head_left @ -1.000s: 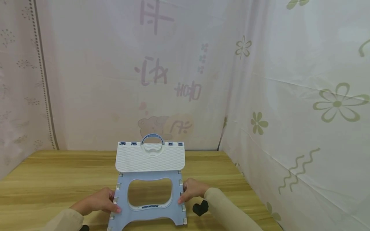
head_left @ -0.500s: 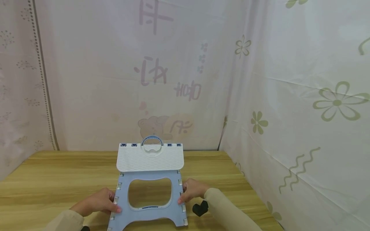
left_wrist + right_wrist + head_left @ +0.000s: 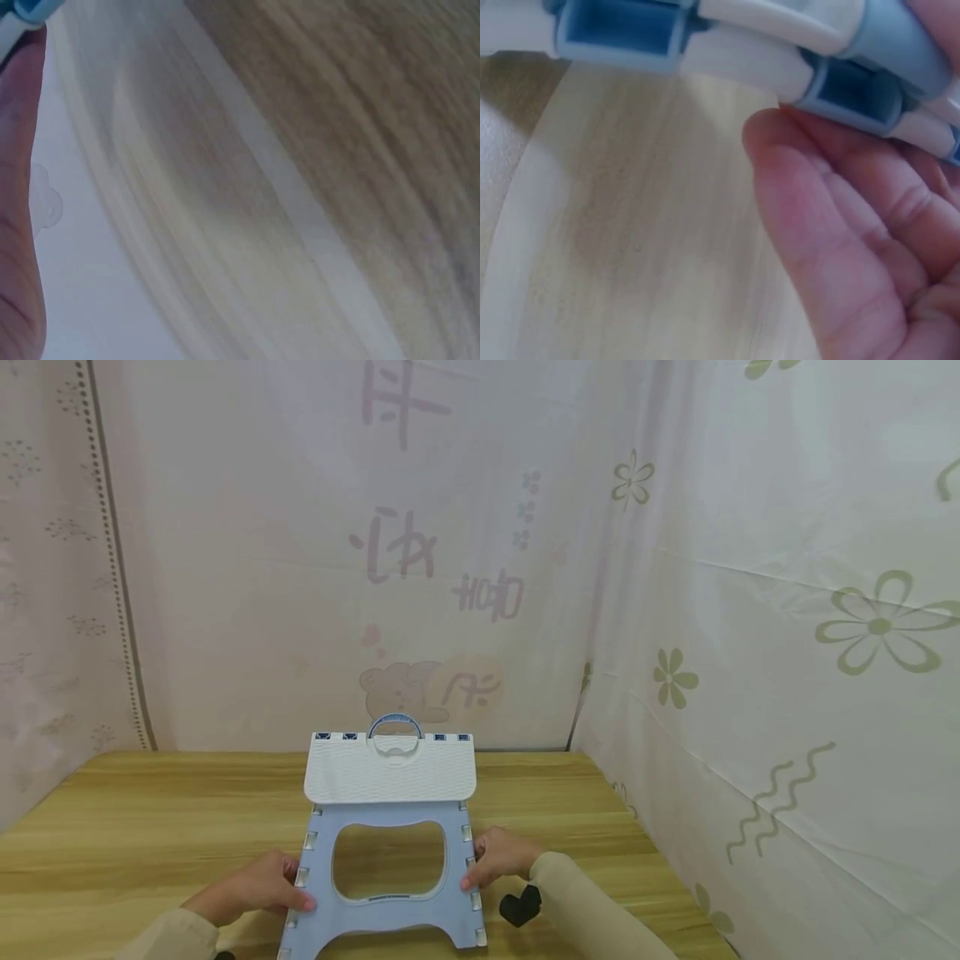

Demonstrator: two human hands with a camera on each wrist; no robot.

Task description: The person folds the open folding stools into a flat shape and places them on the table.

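Note:
A folding step stool (image 3: 390, 917) stands in front of me in the head view, its light-blue leg panel with a large cut-out facing me. Above it hangs a white woven-textured top flap (image 3: 390, 781), with a blue carry handle (image 3: 396, 718) at its upper edge. My left hand (image 3: 255, 885) grips the left side edge, thumb on the front face. On the opposite edge my right hand (image 3: 502, 857) holds on in the same way. The right wrist view shows fingers curled against the blue-and-white hinged edge (image 3: 742, 61). Only a corner of the stool (image 3: 31, 10) shows in the left wrist view.
The stool is over a wood-grain table (image 3: 187, 802). A pale printed curtain (image 3: 247, 568) closes off the back, and a flowered one (image 3: 780, 693) runs along the right side. A black heart-shaped piece (image 3: 520, 904) shows beside the right sleeve.
The stool's white top and handle have tipped slightly away and a little lower. Both hands keep their grip in nearly the same spots.

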